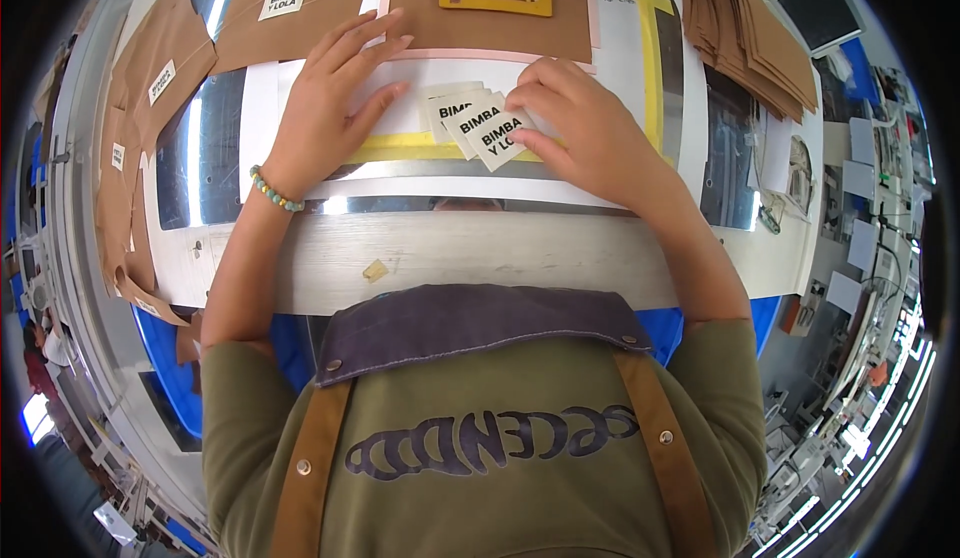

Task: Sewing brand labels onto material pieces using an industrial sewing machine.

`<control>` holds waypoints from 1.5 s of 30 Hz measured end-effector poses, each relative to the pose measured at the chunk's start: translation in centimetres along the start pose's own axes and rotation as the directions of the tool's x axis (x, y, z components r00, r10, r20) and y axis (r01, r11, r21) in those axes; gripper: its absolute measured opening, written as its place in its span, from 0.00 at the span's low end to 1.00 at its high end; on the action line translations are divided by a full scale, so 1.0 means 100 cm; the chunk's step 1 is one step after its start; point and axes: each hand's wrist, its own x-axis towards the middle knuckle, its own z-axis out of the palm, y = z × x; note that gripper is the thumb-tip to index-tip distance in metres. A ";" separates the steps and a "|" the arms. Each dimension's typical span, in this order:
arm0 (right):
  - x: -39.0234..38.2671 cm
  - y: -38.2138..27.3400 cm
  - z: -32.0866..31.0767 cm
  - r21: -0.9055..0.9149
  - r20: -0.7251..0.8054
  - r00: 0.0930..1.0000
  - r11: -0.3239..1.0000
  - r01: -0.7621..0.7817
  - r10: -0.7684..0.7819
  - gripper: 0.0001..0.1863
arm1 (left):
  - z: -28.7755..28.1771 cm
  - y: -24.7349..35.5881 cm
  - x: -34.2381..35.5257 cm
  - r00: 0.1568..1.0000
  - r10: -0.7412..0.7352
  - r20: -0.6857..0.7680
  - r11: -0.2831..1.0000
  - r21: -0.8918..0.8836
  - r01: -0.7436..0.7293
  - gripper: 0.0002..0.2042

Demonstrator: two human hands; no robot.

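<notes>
My left hand lies with fingers stretched out over the edge of a brown sheet, holding nothing. To its right, a small fanned pile of cream labels with black print rests on white paper above a yellow tape strip. My right hand is closed at the pile's right side, with thumb and bent fingers pinching the top label. Beyond both hands, a yellow frame-shaped template with a rectangular opening sits on the brown sheet, which has a pink border below it.
Brown pieces bearing white labels overlap along the table's left side. A stack of brown pieces stands at the far right, near a dark screen. A scrap lies on the pale front edge. Blue bins are below.
</notes>
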 end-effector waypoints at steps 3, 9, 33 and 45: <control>0.007 0.005 -0.002 0.157 0.001 0.999 0.987 -0.046 0.046 0.12 | -0.003 0.010 0.001 0.999 -0.028 -0.031 0.985 -0.172 0.023 0.20; 0.044 0.020 -0.035 0.276 0.233 0.871 0.830 -0.485 0.432 0.07 | 0.002 0.031 0.004 0.999 -0.034 0.017 0.947 -0.320 0.038 0.20; 0.120 0.109 -0.006 0.241 -0.118 0.940 0.928 -0.285 0.319 0.10 | 0.027 -0.021 0.071 0.978 0.159 0.137 0.984 0.060 -0.169 0.27; 0.093 0.102 0.003 -0.468 -0.219 0.913 0.858 0.212 -0.345 0.12 | 0.036 -0.044 0.083 0.982 0.169 0.086 0.986 -0.025 -0.167 0.20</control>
